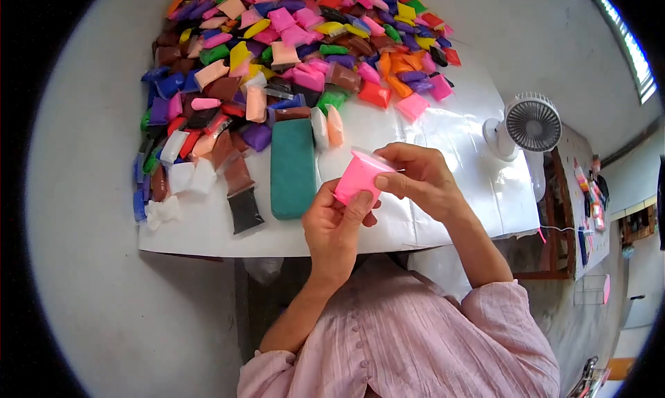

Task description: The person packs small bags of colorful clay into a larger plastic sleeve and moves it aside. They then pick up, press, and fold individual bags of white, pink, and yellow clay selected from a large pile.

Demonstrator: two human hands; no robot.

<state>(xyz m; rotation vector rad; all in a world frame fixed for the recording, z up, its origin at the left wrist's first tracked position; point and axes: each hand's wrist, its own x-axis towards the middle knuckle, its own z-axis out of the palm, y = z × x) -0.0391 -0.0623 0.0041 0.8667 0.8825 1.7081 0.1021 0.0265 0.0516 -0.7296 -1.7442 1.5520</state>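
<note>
A bright pink packet of what looks like soft modelling clay (360, 177), in a clear wrapper, is held up between both hands over the table's front part. My left hand (334, 221) grips its lower left side, thumb across the front. At the upper right, my right hand (419, 176) pinches the packet's edge between thumb and fingers. Just left of the hands lies a flat teal green block or case (292, 169). A white packet (319, 129) and a peach packet (335, 126) lean by its upper right side.
A large heap of coloured packets (298, 34) covers the back and left of the white-covered table (443, 218). A black packet (245, 211) and crumpled white pieces (163, 211) lie near the front left. A small white fan (532, 123) stands at the right edge, its cable running right.
</note>
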